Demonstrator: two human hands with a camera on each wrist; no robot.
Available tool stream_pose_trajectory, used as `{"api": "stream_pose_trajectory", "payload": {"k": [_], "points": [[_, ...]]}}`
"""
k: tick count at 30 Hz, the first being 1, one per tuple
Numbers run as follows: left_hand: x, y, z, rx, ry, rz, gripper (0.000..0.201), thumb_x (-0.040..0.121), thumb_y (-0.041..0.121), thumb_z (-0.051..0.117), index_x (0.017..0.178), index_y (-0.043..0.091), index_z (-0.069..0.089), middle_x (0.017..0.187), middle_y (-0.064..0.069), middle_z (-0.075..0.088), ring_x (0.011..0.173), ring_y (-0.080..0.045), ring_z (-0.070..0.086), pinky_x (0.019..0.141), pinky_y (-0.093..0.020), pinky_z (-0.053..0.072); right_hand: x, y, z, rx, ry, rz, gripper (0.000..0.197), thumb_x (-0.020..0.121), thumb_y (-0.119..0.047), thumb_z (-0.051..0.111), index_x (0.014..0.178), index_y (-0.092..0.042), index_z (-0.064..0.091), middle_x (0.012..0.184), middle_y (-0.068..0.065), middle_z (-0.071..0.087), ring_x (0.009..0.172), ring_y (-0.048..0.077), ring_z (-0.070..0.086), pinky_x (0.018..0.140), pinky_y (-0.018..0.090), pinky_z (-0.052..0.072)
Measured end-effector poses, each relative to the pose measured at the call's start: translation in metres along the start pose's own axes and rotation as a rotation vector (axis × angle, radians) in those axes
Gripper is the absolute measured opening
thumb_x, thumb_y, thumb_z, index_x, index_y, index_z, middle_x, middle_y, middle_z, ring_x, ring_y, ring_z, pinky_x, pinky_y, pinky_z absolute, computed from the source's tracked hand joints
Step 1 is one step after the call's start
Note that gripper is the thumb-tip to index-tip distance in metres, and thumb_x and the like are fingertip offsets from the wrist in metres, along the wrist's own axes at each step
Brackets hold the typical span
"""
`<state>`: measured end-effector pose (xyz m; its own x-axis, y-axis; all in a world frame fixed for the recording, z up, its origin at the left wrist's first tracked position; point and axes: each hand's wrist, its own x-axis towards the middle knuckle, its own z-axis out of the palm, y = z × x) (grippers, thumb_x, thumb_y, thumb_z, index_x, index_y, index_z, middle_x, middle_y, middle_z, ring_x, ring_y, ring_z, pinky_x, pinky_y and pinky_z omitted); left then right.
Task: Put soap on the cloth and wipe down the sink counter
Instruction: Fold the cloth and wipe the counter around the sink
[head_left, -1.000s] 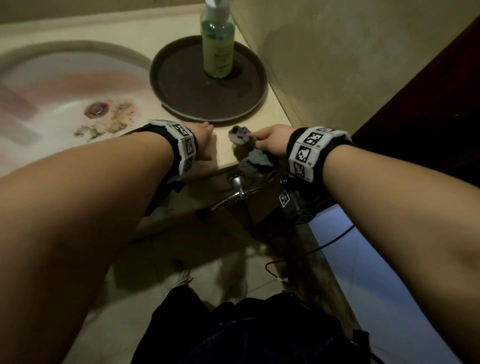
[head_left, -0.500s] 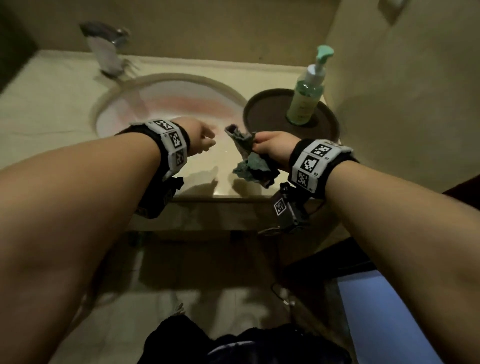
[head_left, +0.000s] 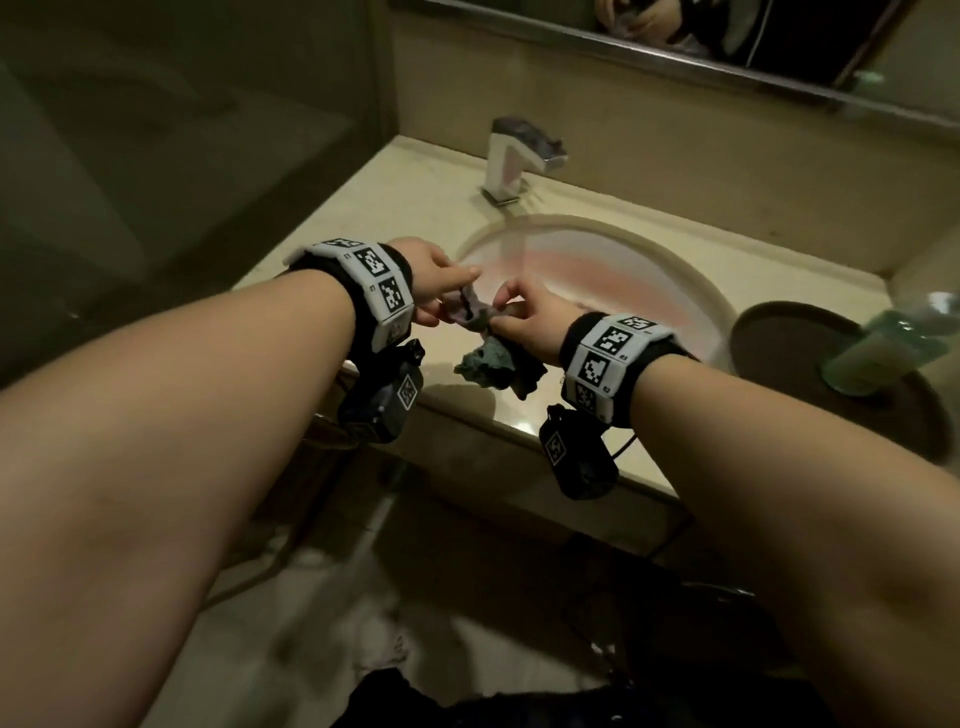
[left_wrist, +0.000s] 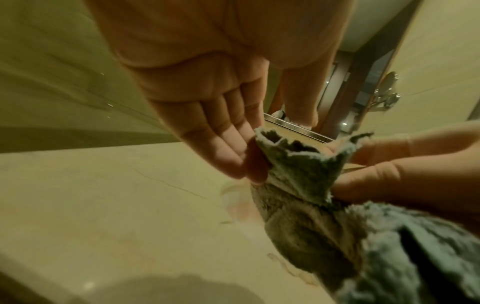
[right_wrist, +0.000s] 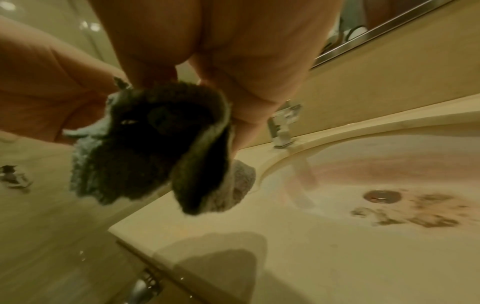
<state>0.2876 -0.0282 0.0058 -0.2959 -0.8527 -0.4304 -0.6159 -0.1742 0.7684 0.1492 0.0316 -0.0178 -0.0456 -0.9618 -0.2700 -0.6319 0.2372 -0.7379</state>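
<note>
Item: crumpled grey-green terry cloth (head_left: 485, 340), held above the beige stone counter (head_left: 415, 208) at the basin's front rim. Right hand (head_left: 530, 322) pinches its upper edge; left hand (head_left: 431, 278), fingers nearly straight, touches the opposite edge. Likely light, limp, non-slip; best gripped by bunched edges. Green pump soap bottle (head_left: 878, 358) stands well apart.
</note>
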Motion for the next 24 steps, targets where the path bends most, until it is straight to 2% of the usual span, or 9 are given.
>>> {"api": "stream_pose_trajectory", "payload": {"k": [4, 7, 10, 12, 14, 16, 20, 22, 24], "points": [[0.008, -0.031, -0.049, 0.051, 0.105, -0.046, 0.029, 0.088, 0.012, 0.063, 0.115, 0.003, 0.061, 0.089, -0.012, 0.060, 0.077, -0.025, 0.059, 0.087, -0.040, 0.053, 0.032, -0.040, 0.045, -0.051, -0.065, -0.058, 0.022, 0.091, -0.017, 0.055, 0.101, -0.019, 0.036, 0.106, 0.007, 0.064, 0.083, 0.020, 0.055, 0.056, 0.021, 0.042], [0.015, -0.052, -0.082, 0.147, 0.139, -0.060, 0.028, 0.086, 0.001, 0.061, 0.114, 0.002, 0.064, 0.088, -0.012, 0.061, 0.079, -0.026, 0.060, 0.084, -0.041, 0.056, 0.055, -0.063, 0.073, -0.016, -0.124, -0.061, 0.027, 0.090, -0.019, 0.059, 0.102, -0.019, 0.035, 0.118, 0.008, 0.064, 0.087, 0.019, 0.056, 0.077, 0.029, 0.049], [0.019, -0.069, -0.110, 0.243, 0.164, -0.015, 0.029, 0.085, 0.003, 0.060, 0.113, 0.009, 0.064, 0.096, -0.013, 0.063, 0.071, -0.022, 0.056, 0.063, -0.027, 0.050, 0.073, -0.082, 0.093, 0.157, -0.178, 0.000, 0.030, 0.090, -0.030, 0.059, 0.109, -0.019, 0.039, 0.112, 0.007, 0.061, 0.092, 0.021, 0.059, 0.093, 0.041, 0.052], [0.020, -0.080, -0.122, 0.297, 0.144, 0.039, 0.029, 0.085, 0.005, 0.060, 0.113, 0.013, 0.063, 0.106, -0.010, 0.064, 0.082, -0.019, 0.055, 0.070, -0.027, 0.048, 0.083, -0.092, 0.101, 0.271, -0.159, 0.045, 0.038, 0.094, -0.030, 0.053, 0.126, -0.015, 0.039, 0.119, 0.011, 0.055, 0.093, 0.024, 0.059, 0.086, 0.045, 0.055], [0.020, -0.087, -0.132, 0.362, 0.139, 0.096, 0.030, 0.086, 0.004, 0.057, 0.112, 0.016, 0.063, 0.108, -0.004, 0.063, 0.095, -0.017, 0.056, 0.080, -0.027, 0.047, 0.093, -0.097, 0.102, 0.245, -0.135, 0.042, 0.047, 0.096, -0.018, 0.050, 0.139, -0.017, 0.033, 0.139, 0.012, 0.043, 0.091, 0.024, 0.058, 0.070, 0.033, 0.054], [0.021, -0.094, -0.140, 0.347, 0.148, 0.144, 0.030, 0.085, 0.001, 0.055, 0.108, 0.019, 0.063, 0.104, -0.003, 0.061, 0.093, -0.018, 0.056, 0.076, -0.027, 0.048, 0.102, -0.098, 0.101, 0.128, -0.174, 0.014, 0.056, 0.093, -0.003, 0.050, 0.143, -0.022, 0.034, 0.147, 0.007, 0.037, 0.090, 0.020, 0.058, 0.061, 0.023, 0.048], [0.026, -0.105, -0.154, 0.193, 0.142, 0.176, 0.030, 0.082, -0.005, 0.055, 0.087, 0.024, 0.057, 0.080, 0.003, 0.055, 0.076, -0.018, 0.052, 0.059, -0.024, 0.044, 0.114, -0.107, 0.100, -0.015, -0.189, -0.049, 0.029, 0.090, -0.008, 0.058, 0.118, -0.018, 0.058, 0.111, 0.008, 0.064, 0.075, 0.012, 0.055, 0.049, 0.010, 0.042], [0.030, -0.110, -0.161, 0.143, 0.140, 0.159, 0.035, 0.081, -0.008, 0.054, 0.077, 0.027, 0.055, 0.074, 0.005, 0.052, 0.073, -0.017, 0.050, 0.055, -0.023, 0.041, 0.118, -0.112, 0.098, -0.018, -0.181, -0.057, 0.005, 0.090, -0.015, 0.060, 0.093, -0.018, 0.058, 0.077, -0.003, 0.059, 0.059, 0.004, 0.047, 0.041, 0.004, 0.035], [0.033, -0.118, -0.166, 0.129, 0.136, 0.111, 0.033, 0.083, -0.008, 0.054, 0.081, 0.025, 0.058, 0.075, 0.001, 0.053, 0.071, -0.018, 0.050, 0.054, -0.023, 0.040, 0.124, -0.112, 0.099, -0.068, -0.231, -0.042, 0.016, 0.089, -0.022, 0.062, 0.074, -0.023, 0.056, 0.065, -0.009, 0.051, 0.057, 0.003, 0.043, 0.047, 0.011, 0.036]]}}
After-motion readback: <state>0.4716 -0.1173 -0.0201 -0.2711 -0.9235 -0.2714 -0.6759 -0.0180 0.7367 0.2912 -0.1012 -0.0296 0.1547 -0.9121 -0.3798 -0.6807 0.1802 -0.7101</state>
